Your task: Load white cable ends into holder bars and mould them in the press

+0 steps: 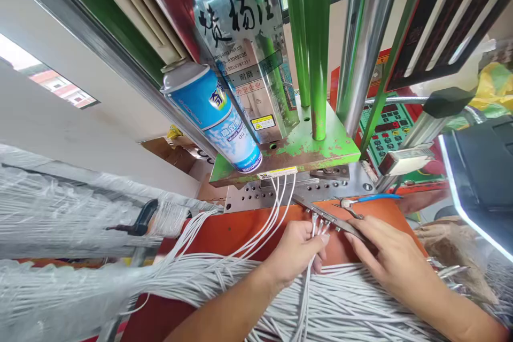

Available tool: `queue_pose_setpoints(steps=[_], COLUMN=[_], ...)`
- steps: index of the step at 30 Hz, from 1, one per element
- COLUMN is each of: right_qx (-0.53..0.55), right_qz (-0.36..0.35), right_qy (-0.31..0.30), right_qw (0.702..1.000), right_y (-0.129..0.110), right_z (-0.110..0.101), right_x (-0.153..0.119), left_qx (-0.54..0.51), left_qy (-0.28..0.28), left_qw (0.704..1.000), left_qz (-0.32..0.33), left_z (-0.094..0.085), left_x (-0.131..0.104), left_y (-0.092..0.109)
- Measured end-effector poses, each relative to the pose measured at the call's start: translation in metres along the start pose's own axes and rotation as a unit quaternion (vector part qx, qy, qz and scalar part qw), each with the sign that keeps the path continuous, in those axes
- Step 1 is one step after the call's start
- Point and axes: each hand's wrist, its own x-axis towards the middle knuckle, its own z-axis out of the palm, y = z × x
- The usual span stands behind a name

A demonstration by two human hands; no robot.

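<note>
In front of the green plate [336,148], the left hand [296,254] pinches white cables [307,294] and the right hand [390,254] grips the metal bar [326,216]. The cables' ends seem to be getting lined up along it; the next move needs steady hands.

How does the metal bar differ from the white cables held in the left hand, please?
The metal bar is dark grey and straight, while the white cables are pale and bend. The right hand grips the bar at one end, whereas the left hand pinches the cables near their tips. Both meet at the bar's edge, where the tips sit.
</note>
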Motion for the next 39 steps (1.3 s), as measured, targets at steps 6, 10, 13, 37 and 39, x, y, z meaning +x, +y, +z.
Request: queue_pose_setpoints(steps=[6,10,13,37,39], right_qx=[-0.009,-0.009,-0.001,0.048,0.048], right_qz=[-0.044,-0.051,-0.043,-0.03,-0.023], right_qy=[0.01,0.012,0.026,0.011,0.005], right_qw=[0.999,0.999,0.999,0.998,0.999], right_y=[-0.006,-0.007,-0.006,-0.003,-0.003], right_z=[0.004,0.006,0.007,0.014,0.014], right_x=[-0.001,-0.001,-0.001,-0.004,-0.005], left_qx=[0.019,0.025,0.023,0.057,0.051], left_qy=[-0.025,-0.02,-0.007,0.037,0.04], left_qw=[0.999,0.999,1.0,0.998,0.998], left_qz=[-0.007,-0.007,-0.002,-0.011,-0.02], left_z=[0.008,0.01,0.01,-0.007,-0.006], left_x=[0.004,0.006,0.005,0.0,0.001], left_y=[0.003,-0.001,-0.004,-0.002,0.0])
